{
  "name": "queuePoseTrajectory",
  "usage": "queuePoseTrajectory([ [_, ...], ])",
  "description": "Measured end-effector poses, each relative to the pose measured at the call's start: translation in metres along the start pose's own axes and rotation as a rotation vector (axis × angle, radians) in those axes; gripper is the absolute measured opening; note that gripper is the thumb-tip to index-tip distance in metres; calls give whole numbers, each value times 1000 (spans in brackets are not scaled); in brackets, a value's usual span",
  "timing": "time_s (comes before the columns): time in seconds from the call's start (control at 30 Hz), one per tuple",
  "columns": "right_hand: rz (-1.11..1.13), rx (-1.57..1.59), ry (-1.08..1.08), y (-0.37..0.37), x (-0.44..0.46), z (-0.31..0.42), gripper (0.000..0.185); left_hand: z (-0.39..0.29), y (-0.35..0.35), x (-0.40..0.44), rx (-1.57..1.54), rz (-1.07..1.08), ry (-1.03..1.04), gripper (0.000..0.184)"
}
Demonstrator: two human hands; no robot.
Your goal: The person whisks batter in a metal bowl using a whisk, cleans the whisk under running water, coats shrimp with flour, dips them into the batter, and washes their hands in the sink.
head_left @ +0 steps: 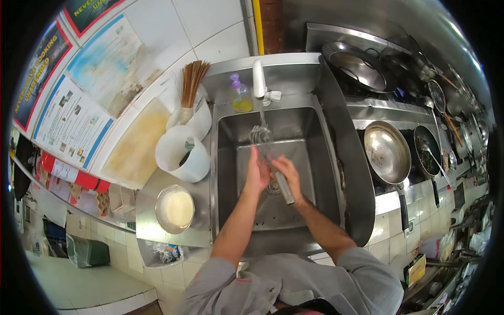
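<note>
In the head view, taking the sink (pixel 278 218) as a clock face: over the middle, a whisk (pixel 284 189), wires pointing to 12, handle end to 5. Held by the handle in the right hand (pixel 287 173), fingers curled round it. Close beside it, towards 9, with the left hand (pixel 256 172); cannot tell whether gripping too. At 12, a white tap (pixel 259 79), running onto the wires. At 11, a soap bottle (pixel 242 101); at 9, a white tub (pixel 197 170); at 8, a bowl (pixel 161 215) of something pale yellow; at 3, a frying pan (pixel 387 152).
</note>
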State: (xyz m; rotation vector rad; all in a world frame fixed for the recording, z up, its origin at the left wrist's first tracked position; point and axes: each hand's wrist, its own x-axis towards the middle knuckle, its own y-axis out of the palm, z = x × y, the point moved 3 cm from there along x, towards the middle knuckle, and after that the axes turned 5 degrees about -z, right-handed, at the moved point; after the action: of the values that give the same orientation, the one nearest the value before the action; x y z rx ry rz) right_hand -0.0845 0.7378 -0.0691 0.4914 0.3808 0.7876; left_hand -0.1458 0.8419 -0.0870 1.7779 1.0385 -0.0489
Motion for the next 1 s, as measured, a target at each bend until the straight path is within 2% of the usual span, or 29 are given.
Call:
queuePoseTrajectory([
  [0.03,-6,-2,-10,-11,2,-5,23,3,-2,31,33,61,-115,72],
  [0.07,83,-321,-285,-23,7,-9,30,6,-2,49,66,120,-231,69],
  [0.1,172,-643,-555,-29,9,-10,38,6,-1,55,178,74,-186,61],
  [0.13,164,-644,-561,-27,9,1,38,10,14,48,183,82,-191,61],
  [0.2,102,116,239,-26,7,2,46,8,33,31,378,-137,323,61],
  [0.23,88,27,274,-20,9,6,56,14,36,34,385,-135,316,61],
  [0.27,82,31,272,-18,10,4,56,18,38,37,374,-148,297,56],
  [0.33,24,-350,241,-19,14,-1,59,20,38,48,365,-163,277,51],
  [0.4,-14,-323,229,-23,9,-13,63,-1,38,76,424,-214,438,46],
  [0.47,47,-359,214,-21,-1,-8,64,-24,2,161,884,-361,703,35],
  [0.5,46,-361,216,-21,-2,-4,64,-36,14,158,883,-362,701,35],
  [0.57,50,-296,209,-21,-5,1,66,-58,59,123,1619,-266,1040,28],
  [0.6,46,-296,209,-22,-5,-1,66,-64,60,119,1619,-262,1038,28],
  [0.67,-9,-405,209,-29,-1,-5,64,-73,70,115,1664,-111,1056,29],
  [0.7,-40,-403,190,-30,-1,-1,64,-76,80,101,1492,-48,749,27],
  [0.73,-3,-447,162,-28,-2,1,64,-74,55,137,1242,104,362,28],
  [0.77,34,-490,138,-28,-4,3,64,-72,45,148,1181,136,241,29],
  [0.8,2,-483,127,-31,-5,7,64,-76,49,140,1268,138,329,30],
  [0.83,44,-522,129,-32,-5,9,64,-80,57,126,1323,155,316,24],
  [0.93,107,-533,131,-34,-3,13,64,-85,57,119,1243,287,418,17],
  [1.0,146,-477,149,-31,-1,14,64,-88,55,118,1258,308,406,15],
])
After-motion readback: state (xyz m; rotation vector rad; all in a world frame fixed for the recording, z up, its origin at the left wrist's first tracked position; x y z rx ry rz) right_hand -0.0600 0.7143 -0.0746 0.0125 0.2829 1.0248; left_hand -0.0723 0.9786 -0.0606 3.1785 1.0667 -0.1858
